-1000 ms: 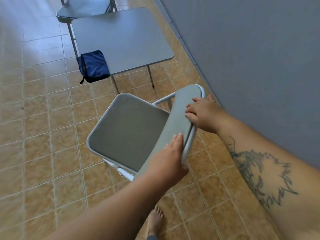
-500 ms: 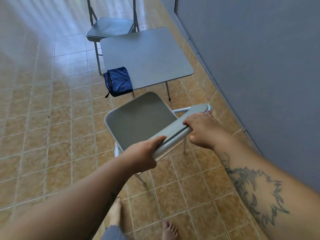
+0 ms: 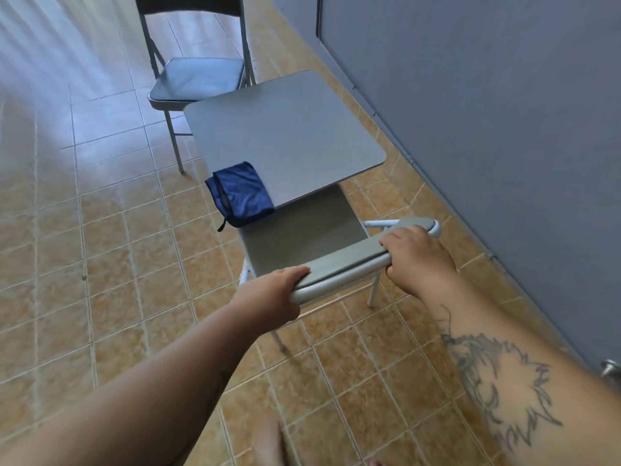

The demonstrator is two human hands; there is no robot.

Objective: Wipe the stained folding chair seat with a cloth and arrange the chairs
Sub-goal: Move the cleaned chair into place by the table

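Note:
A grey folding chair [image 3: 302, 237] stands on the tiled floor with the front of its seat tucked under a small grey table [image 3: 285, 136]. My left hand [image 3: 272, 297] grips the left end of its backrest [image 3: 349, 260]. My right hand [image 3: 416, 260] grips the right end. A dark blue cloth [image 3: 240, 193] lies folded on the table's near left corner, hanging over the edge. A second folding chair [image 3: 198, 79] with a bluish seat stands at the table's far side.
A grey wall [image 3: 487, 129] runs close along the right, with a narrow strip of floor between it and the chair. Tiled floor [image 3: 84, 230] spreads out to the left. My bare feet [image 3: 268, 445] show at the bottom edge.
The chair was tilted and held off to the side; now it stands level, pushed forward, seat partly under the table. Both hands stayed on the backrest.

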